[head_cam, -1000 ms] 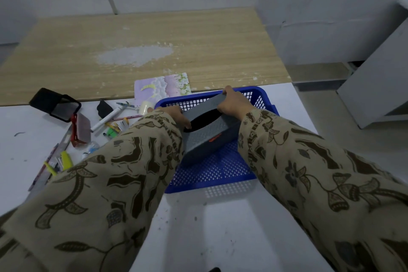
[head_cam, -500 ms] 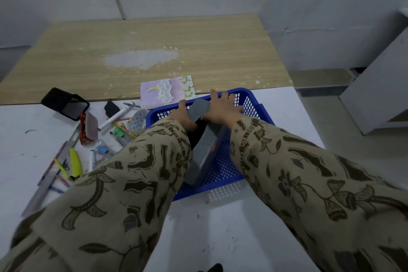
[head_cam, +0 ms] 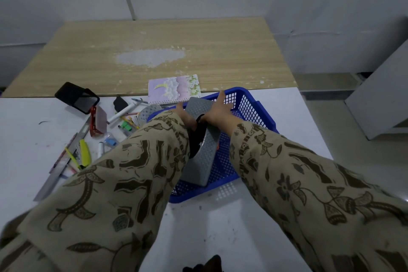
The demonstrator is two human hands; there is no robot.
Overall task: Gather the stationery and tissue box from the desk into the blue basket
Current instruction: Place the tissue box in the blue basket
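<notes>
The grey tissue box (head_cam: 202, 161) stands tilted on its long side inside the blue basket (head_cam: 260, 112), against the basket's left wall. My right hand (head_cam: 217, 112) lies on the box's upper face with fingers straight. My left hand (head_cam: 184, 115), mostly hidden by my sleeve, holds the box's left side near its dark opening. Left of the basket, stationery lies on the white desk: a purple spiral notebook (head_cam: 174, 88), a white marker (head_cam: 121, 113), a metal ruler (head_cam: 61, 161), a yellow cutter (head_cam: 84, 154) and several small pens.
A black phone (head_cam: 77, 97) and a red-framed item (head_cam: 97, 121) lie at the left of the pile. A wooden table (head_cam: 154, 51) adjoins the desk's far edge. A grey cabinet (head_cam: 379, 99) stands on the floor to the right.
The tissue box has gone from lying across the basket's top to standing tilted inside it. My right hand went from gripping its far end to lying flat on it.
</notes>
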